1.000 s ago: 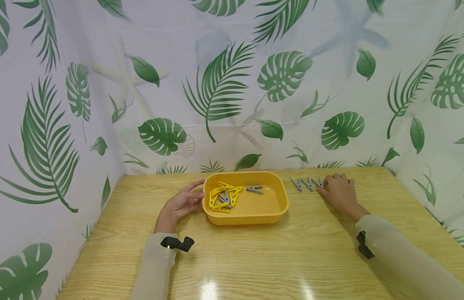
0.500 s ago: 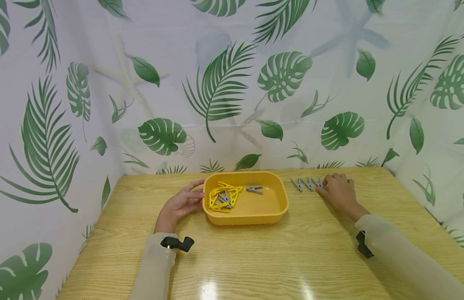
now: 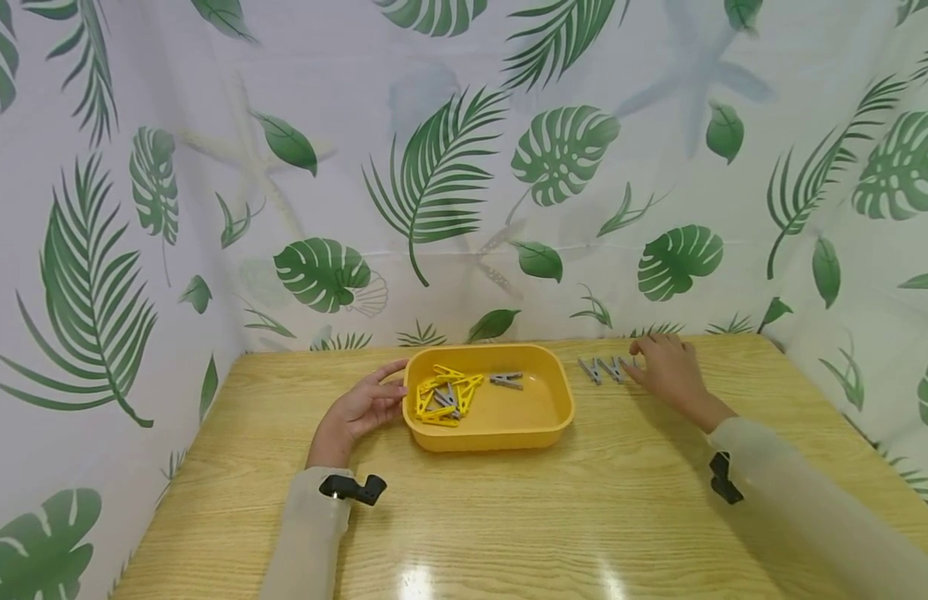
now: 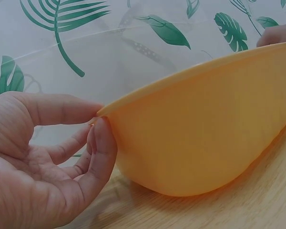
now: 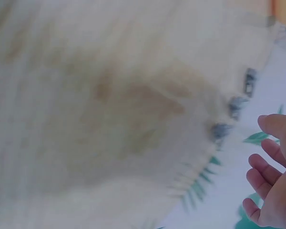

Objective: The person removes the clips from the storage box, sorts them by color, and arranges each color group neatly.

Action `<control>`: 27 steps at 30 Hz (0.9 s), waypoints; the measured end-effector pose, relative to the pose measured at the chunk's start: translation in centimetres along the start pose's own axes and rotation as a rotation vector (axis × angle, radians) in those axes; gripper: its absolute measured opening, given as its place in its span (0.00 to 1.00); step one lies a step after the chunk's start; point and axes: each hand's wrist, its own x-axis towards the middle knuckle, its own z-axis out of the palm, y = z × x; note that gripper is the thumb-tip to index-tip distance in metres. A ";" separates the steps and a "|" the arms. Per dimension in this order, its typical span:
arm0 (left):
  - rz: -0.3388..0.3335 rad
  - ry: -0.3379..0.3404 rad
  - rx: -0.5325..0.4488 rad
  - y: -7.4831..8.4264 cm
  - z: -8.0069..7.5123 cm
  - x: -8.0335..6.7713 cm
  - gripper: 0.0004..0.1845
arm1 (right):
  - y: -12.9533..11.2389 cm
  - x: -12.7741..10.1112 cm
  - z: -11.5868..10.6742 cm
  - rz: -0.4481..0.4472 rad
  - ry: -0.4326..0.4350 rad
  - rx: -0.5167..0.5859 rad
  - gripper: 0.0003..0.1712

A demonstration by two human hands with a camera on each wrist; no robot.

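My left hand (image 3: 361, 414) pinches the left rim of a yellow-orange plastic basin (image 3: 488, 440); in the left wrist view its thumb and finger meet at the edge of the basin (image 4: 195, 129). Inside lie several yellow clothespins (image 3: 470, 390) in a pile at the left, with grey among them, and a separate grey clothespin (image 3: 506, 380). To the right of the basin, grey clothespins (image 3: 590, 372) form a row on the table, the rightmost partly hidden. Over that end hovers my right hand (image 3: 670, 375), its fingers loosely bent and holding nothing, as the right wrist view shows beside the blurred clothespins (image 5: 235, 107).
The wooden table (image 3: 494, 517) reaches back to a white leaf-print cloth (image 3: 449, 300), which also hangs along both sides. Each sleeve carries a black wrist mount, on the left (image 3: 353, 488) and on the right (image 3: 725, 478).
My right hand has let go of the rightmost grey clothespin and risen slightly, up and to the left. The left hand keeps its hold on the basin. The view has shifted a little.
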 end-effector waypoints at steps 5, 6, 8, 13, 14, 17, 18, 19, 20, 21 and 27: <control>0.002 0.005 0.014 0.1 -0.2 -0.2 0.36 | -2.8 1.6 -1.4 -0.057 0.006 0.006 0.14; 0.002 0.008 0.013 0.1 -0.2 -0.2 0.36 | -3.4 2.0 -1.7 -0.067 0.006 0.005 0.14; 0.002 0.014 0.011 0.2 -0.2 -0.3 0.36 | -4.8 2.8 -2.1 -0.096 0.004 0.001 0.14; 0.006 0.016 0.011 0.2 -0.3 -0.4 0.36 | -8.3 4.4 -2.5 -0.176 -0.012 0.024 0.14; 0.006 0.015 0.012 0.2 -0.3 -0.4 0.36 | -8.9 4.7 -2.4 -0.193 -0.016 0.035 0.14; 0.008 0.013 0.012 0.2 -0.3 -0.3 0.36 | -10.8 5.3 -2.1 -0.255 -0.027 0.052 0.14; 0.009 0.012 0.013 0.2 -0.2 -0.3 0.36 | -11.3 5.4 -1.9 -0.281 -0.028 0.056 0.14; 0.010 0.012 0.013 0.1 -0.2 -0.3 0.36 | -11.9 5.5 -1.7 -0.306 -0.029 0.063 0.14; 0.011 0.011 0.011 0.1 -0.2 -0.2 0.36 | -12.5 5.5 -1.6 -0.327 -0.034 0.070 0.15; 0.013 0.010 0.011 0.1 -0.2 -0.2 0.36 | -13.0 5.4 -1.4 -0.349 -0.040 0.074 0.15; 0.013 0.005 0.011 0.0 -0.2 0.0 0.35 | -15.4 5.2 -0.1 -0.464 -0.081 -0.004 0.15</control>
